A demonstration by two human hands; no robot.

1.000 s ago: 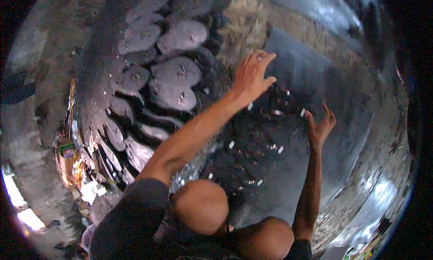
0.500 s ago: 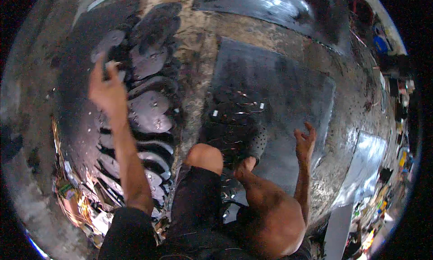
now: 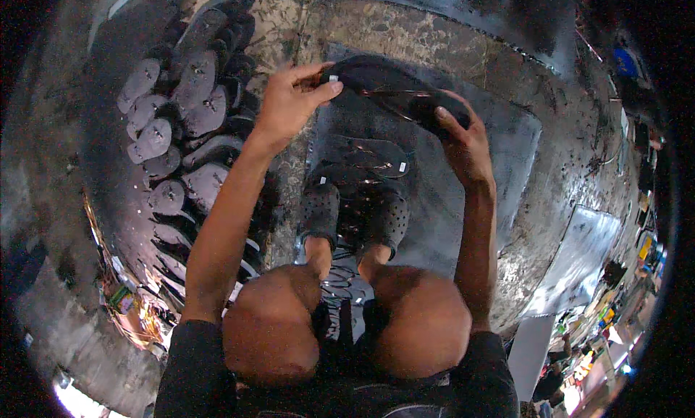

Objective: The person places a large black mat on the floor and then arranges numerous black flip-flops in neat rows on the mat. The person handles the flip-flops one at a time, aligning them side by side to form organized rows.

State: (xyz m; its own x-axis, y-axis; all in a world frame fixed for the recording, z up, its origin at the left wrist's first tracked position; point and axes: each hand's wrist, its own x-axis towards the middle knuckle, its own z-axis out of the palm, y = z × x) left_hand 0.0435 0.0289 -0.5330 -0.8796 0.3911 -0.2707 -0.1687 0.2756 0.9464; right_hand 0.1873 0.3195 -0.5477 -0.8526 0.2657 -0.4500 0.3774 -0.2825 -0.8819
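Note:
A dark flip-flop (image 3: pixel 384 77) with thin shiny straps is stretched between my hands above the dark sheet (image 3: pixel 499 135). My left hand (image 3: pixel 288 105) pinches one end, its thumb beside a small white tag. Around the other end are the fingers of my right hand (image 3: pixel 467 139), thumb on top. Below it, a row of dark flip-flops (image 3: pixel 362 153) with similar straps and white tags lies on the sheet, running back between my feet. To the left is a heap of flip-flops (image 3: pixel 199 77), many showing grey soles with strap knots.
My feet in dark perforated clogs (image 3: pixel 318 211) stand beside the row. Another dark sheet (image 3: pixel 434 1) lies at the far side. Shiny sheet material (image 3: pixel 575 262) is on the right, near scattered clutter (image 3: pixel 608 302). Scraps (image 3: pixel 130 302) lie at the lower left.
My left hand has moved right from the heap to over the sheet. My right hand has risen and closed on the flip-flop. Both knees and both clogs now show.

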